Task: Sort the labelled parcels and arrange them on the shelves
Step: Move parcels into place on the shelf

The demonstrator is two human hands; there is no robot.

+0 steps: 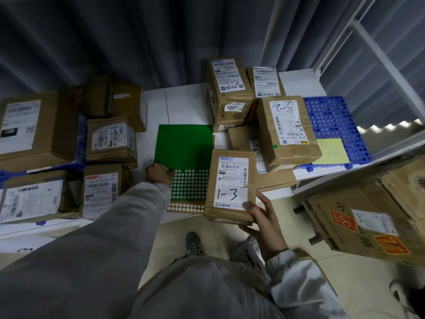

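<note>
**At the sorting surface: marking under way, shelving not yet seen**

At the near edge of the white surface, the right hand grips a brown parcel from below and at its near right corner; the thumb lies on the label, which is handwritten "1-3". The parcel's near end overhangs the edge. The left hand reaches forward onto the green sticker sheet, fingers curled at its near left part; whether they pinch a sticker or only press the sheet cannot be told.

Much of the sheet's lower rows shows pale circles where dots appear to be gone, which suggests many stickers are already used.

To the right, a stack of parcels bears handwritten codes, among them "2-2"; one carries a green dot. It rests partly on a blue perforated tray. To the left, a second group of parcels lies flat, some also numbered.

Judgement: coding is well advanced and grouping appears begun. A white shelf frame stands at the far right; no parcel is seen on it. Shelving remains.
</note>
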